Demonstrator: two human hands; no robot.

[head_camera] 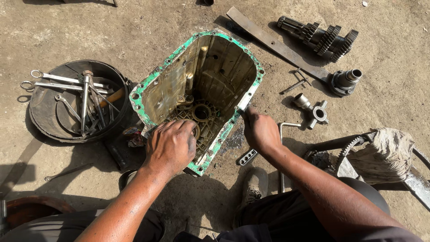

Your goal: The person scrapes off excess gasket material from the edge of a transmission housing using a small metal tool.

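Nearest to me, my shoe (254, 186) is planted on the dirt floor (394, 40) at 6 o'clock from the gearbox housing (197, 96), which stands open side up so I can look straight into it and reach in.

My left hand (171, 145) rests on the housing's near rim at about 7 o'clock. Its fingers (190, 127) are curled together over the edge and dip into the cavity; I judge it braces the casing so it does not rock. Whether the fingertips grip anything inside I cannot tell, since the knuckles hide them.

My right hand (260, 131) sits at the rim's 4 o'clock side, fingers closed around a thin tool (241, 109) whose tip lies against the green-stained flange. The tool's kind is too small to make out; held flat to the edge like that, it looks suited to scraping the gasket face.

A small perforated metal plate (247, 157) lies on the floor just beside that wrist, with a bent bar (282, 134) next to it.

Farther out at 9 o'clock, a round tray (45, 112) made from old rubber keeps the spanners (67, 81) gathered in one place. At 3 o'clock lie a cross-shaped joint (319, 114) and a rag (387, 154) draped over a toothed ring. Farthest, at 1 o'clock, a gear cluster shaft (320, 38) and a flat steel bar (277, 45) are laid well apart from the housing.
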